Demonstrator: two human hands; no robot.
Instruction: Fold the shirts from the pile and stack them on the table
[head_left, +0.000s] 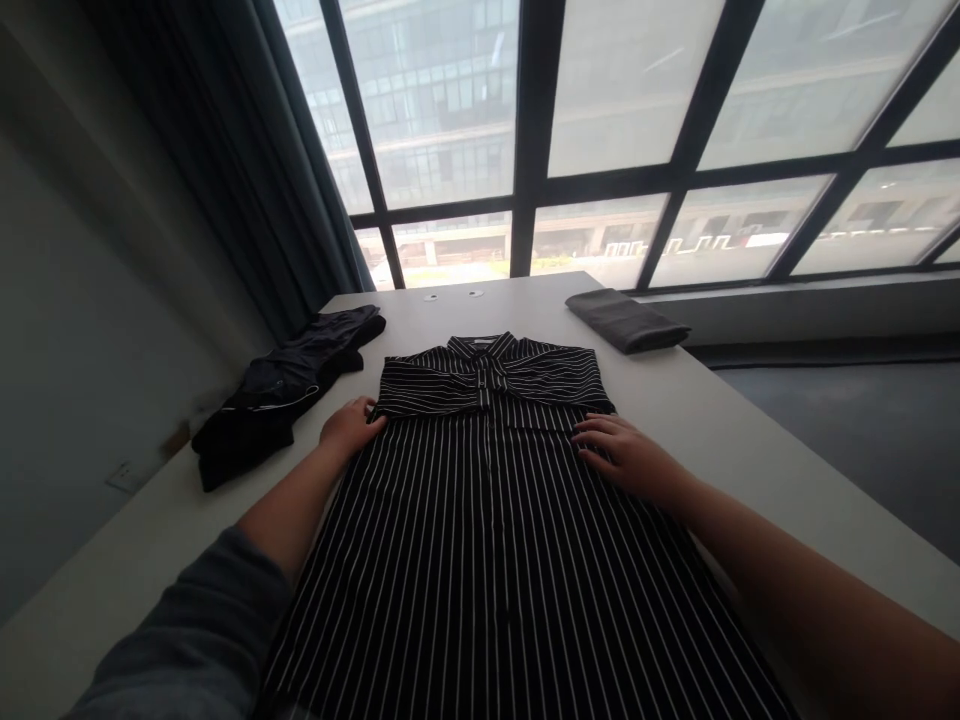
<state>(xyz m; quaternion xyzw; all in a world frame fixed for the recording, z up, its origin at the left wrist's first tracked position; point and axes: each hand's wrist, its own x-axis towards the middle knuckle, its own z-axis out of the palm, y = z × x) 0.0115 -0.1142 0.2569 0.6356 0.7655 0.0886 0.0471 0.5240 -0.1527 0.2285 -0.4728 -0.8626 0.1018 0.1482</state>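
A black shirt with thin white stripes point(480, 560) lies front up, its collar point(482, 345) toward the window. Both sleeves are folded inward across the chest, and the cuffs meet near the button line. My left hand point(351, 427) touches the shirt's left edge just below the folded sleeve, thumb and fingers apart; some of its fingertips are hidden. On the opposite side, my right hand point(622, 455) rests flat on the fabric below the other sleeve, with its fingers spread. The shirt's lower end runs out of view toward me.
The white table point(757, 470) carries a loose pile of dark clothes point(285, 385) at the left. A folded grey cloth point(628, 320) lies at the far right edge. Beyond the table are a large window point(450, 110) and a dark curtain point(225, 150).
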